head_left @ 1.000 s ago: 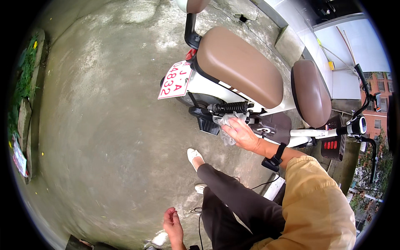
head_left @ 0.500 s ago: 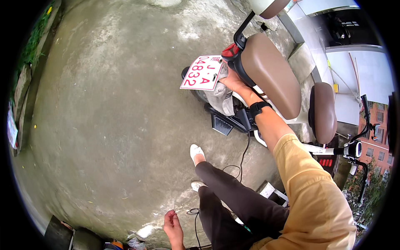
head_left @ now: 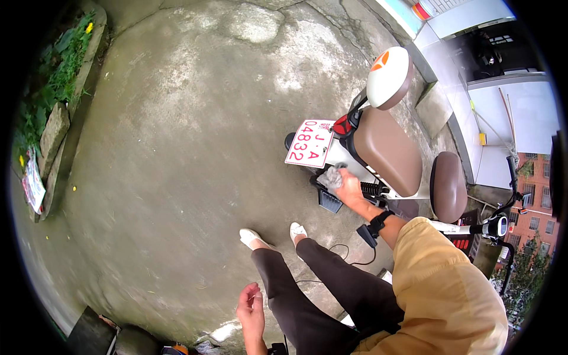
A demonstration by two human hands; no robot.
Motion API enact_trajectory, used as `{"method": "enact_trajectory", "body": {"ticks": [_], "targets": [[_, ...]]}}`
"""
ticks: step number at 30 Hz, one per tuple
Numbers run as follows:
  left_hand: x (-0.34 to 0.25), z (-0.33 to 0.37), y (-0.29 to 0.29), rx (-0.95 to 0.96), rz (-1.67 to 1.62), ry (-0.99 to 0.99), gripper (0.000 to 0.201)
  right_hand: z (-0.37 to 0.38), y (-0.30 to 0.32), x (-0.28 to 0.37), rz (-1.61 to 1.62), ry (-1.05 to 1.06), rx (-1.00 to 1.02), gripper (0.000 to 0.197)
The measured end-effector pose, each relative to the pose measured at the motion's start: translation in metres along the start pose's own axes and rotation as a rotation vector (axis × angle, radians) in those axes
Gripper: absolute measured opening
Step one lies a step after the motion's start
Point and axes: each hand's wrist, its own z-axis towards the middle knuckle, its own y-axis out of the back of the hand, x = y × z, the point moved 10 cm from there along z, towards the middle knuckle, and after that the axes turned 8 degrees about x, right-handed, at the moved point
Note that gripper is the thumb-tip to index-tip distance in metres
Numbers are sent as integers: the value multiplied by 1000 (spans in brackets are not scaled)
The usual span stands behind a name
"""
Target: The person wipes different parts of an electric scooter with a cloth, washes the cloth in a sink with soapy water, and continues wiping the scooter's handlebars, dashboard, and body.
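A crumpled grey cloth [head_left: 331,177] is bunched in my right hand [head_left: 350,188], whose fingers are closed round it. Hand and cloth are at the rear side of a white scooter, below its brown seat [head_left: 387,151] and just right of the white number plate with red characters [head_left: 309,143]. Close under the cloth is a black footrest [head_left: 329,201]. My left hand [head_left: 251,310] hangs low in front of my left leg, holding nothing, its fingers loosely bent and a little apart from the thumb.
The scooter's white and brown backrest [head_left: 389,78] rises behind the seat; the front seat [head_left: 448,186] and handlebar [head_left: 494,226] are at the right. A black cable [head_left: 361,263] runs beside my legs. A stone-edged planting bed [head_left: 54,133] lies far left on the concrete.
My right hand has come away from behind the number plate with the cloth, moving down along the scooter's side. My feet have shifted. The view has moved, bringing the backrest into full sight.
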Motion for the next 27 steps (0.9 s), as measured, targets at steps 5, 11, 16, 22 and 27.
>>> {"method": "enact_trajectory", "body": {"ticks": [5, 11, 16, 22, 27], "targets": [[-84, 70, -43, 144, -100, -5, 49, -105, -24, 125, 537, 87, 407, 52], [-86, 121, -94, 547, -751, 350, 45, -154, -9, 272, 235, 673, 578, 76], [-162, 161, -97, 441, -470, 271, 40, -90, 101, 204, 766, 328, 419, 59], [-240, 134, -228, 862, -187, 215, 59, -81, 142, 152, 1097, -14, 684, 56], [-248, 123, -275, 969, 78, 130, 59, -69, 196, 66, 986, -74, 142, 27]]}}
